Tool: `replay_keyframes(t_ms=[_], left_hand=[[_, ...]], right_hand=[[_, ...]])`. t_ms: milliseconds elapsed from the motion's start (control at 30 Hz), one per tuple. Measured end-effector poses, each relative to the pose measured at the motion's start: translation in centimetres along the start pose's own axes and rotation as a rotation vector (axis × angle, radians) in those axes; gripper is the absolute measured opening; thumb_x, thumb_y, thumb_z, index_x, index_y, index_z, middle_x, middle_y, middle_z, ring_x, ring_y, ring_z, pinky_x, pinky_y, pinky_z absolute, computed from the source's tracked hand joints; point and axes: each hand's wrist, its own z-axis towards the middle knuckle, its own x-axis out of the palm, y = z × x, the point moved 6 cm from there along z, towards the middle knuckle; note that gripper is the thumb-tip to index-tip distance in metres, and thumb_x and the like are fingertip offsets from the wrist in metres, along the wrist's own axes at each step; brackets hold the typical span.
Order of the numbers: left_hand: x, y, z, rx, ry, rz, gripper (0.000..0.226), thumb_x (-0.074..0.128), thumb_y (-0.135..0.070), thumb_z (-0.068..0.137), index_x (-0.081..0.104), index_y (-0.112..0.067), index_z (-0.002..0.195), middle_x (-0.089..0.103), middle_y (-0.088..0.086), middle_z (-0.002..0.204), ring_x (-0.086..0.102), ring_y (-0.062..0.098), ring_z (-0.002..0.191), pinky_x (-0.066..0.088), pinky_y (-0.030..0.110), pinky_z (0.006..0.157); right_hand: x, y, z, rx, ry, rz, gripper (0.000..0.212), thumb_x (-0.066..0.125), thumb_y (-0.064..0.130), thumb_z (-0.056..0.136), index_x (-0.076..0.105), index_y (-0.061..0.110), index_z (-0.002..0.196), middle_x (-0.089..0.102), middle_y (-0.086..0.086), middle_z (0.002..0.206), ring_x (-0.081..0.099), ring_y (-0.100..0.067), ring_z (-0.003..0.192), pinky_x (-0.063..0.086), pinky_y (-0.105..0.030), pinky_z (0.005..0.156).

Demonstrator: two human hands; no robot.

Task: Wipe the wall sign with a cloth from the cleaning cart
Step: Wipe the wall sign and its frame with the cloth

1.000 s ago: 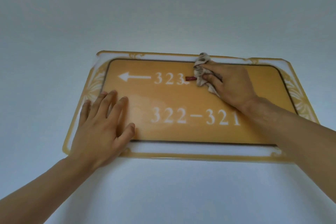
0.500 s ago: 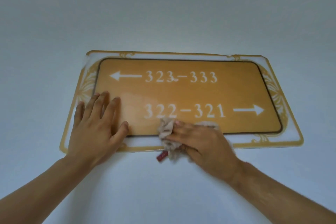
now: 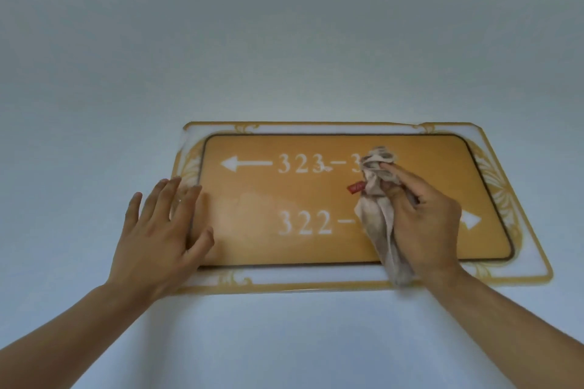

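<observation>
1. A plain pale grey-white wall (image 3: 284,41) fills the view; the rectangular orange wall sign with white numbers and a clear gold-trimmed border (image 3: 316,196) hangs on it, toward 4 o'clock of centre.
2. The left hand (image 3: 158,237) lies flat, fingers (image 3: 177,199) spread, over the sign's 9 o'clock edge.
3. The right hand (image 3: 423,224) has its fingers closed around a crumpled beige cloth with a red tag (image 3: 376,199), pressing it on the sign.
4. Risk, as I judge it: hard sideways strokes could shift or loosen the sign, and the hanging tail may miss the face.
5. Hidden: digits under cloth and hand; the mounting and the cart are not visible.

Hotel or office corridor — wall sign (image 3: 316,199) lists room numbers, arrows.
</observation>
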Motion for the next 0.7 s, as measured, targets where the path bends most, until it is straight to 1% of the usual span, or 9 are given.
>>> replay_keyframes(t_ms=[67,167,233,300,400,500,567,700], left_hand=[[0.1,1.4,0.4,-0.022,-0.006,0.0,0.073,0.029,-0.058,0.088,0.034,-0.021,0.151,0.034,0.014,0.158,0.023,0.028,0.149,0.014,0.053,0.122],[0.4,3.7,0.6,-0.072,-0.002,-0.017,0.074,0.026,-0.061,0.089,0.031,-0.021,0.152,0.032,0.012,0.159,0.022,0.027,0.149,0.015,0.053,0.121],[0.6,5.2,0.6,-0.121,-0.001,-0.068,0.078,0.025,-0.063,0.088,0.028,-0.02,0.153,0.03,0.011,0.16,0.022,0.026,0.149,0.015,0.052,0.121],[0.8,6.5,0.3,-0.133,0.0,-0.103,0.083,0.025,-0.065,0.086,0.027,-0.017,0.154,0.027,0.011,0.161,0.02,0.026,0.15,0.014,0.05,0.122],[1.0,6.9,0.0,-0.086,-0.025,-0.122,0.084,0.026,-0.064,0.087,0.027,-0.014,0.154,0.027,0.01,0.161,0.017,0.024,0.151,0.012,0.049,0.123],[1.2,6.6,0.2,-0.08,-0.055,-0.166,0.081,0.027,-0.063,0.088,0.027,-0.015,0.154,0.028,0.01,0.16,0.017,0.024,0.15,0.009,0.05,0.123],[1.4,6.5,0.1,-0.078,-0.063,-0.16,0.08,0.027,-0.062,0.088,0.026,-0.016,0.154,0.028,0.01,0.16,0.017,0.024,0.15,0.008,0.049,0.123],[1.4,6.5,0.1,-0.075,-0.105,-0.169,0.075,0.026,-0.059,0.091,0.03,-0.016,0.152,0.032,0.01,0.157,0.021,0.025,0.148,0.011,0.05,0.122]], right_hand=[[1.1,-0.4,3.8,-0.069,-0.065,-0.142,0.026,0.065,0.013,0.098,0.073,0.021,0.122,0.073,0.017,0.113,0.067,0.004,0.103,0.048,-0.007,0.09],[2.2,-2.0,9.0,-0.063,-0.118,-0.317,0.026,0.061,0.02,0.101,0.073,0.017,0.124,0.077,-0.002,0.108,0.07,-0.014,0.094,0.047,-0.016,0.084],[3.2,-3.0,11.7,-0.024,-0.092,-0.375,0.027,0.059,0.023,0.101,0.073,0.015,0.123,0.077,-0.008,0.108,0.071,-0.023,0.096,0.044,-0.019,0.085],[4.9,-3.4,13.1,-0.004,-0.028,-0.394,0.027,0.058,0.024,0.101,0.074,0.014,0.121,0.077,-0.01,0.109,0.07,-0.025,0.099,0.043,-0.019,0.087],[7.2,-2.8,13.3,-0.046,0.06,-0.405,0.027,0.058,0.026,0.101,0.075,0.017,0.12,0.077,-0.007,0.11,0.07,-0.022,0.102,0.044,-0.018,0.093],[8.4,-2.4,13.0,-0.09,0.098,-0.405,0.029,0.06,0.028,0.1,0.074,0.018,0.123,0.076,-0.009,0.114,0.069,-0.024,0.107,0.048,-0.031,0.102],[8.9,-2.2,12.6,-0.111,0.128,-0.423,0.029,0.061,0.03,0.1,0.074,0.018,0.123,0.076,-0.009,0.116,0.069,-0.025,0.109,0.048,-0.035,0.104],[9.7,-1.3,11.7,-0.127,0.185,-0.347,0.026,0.064,0.029,0.098,0.076,0.02,0.119,0.078,-0.003,0.109,0.071,-0.017,0.103,0.048,-0.03,0.103]])
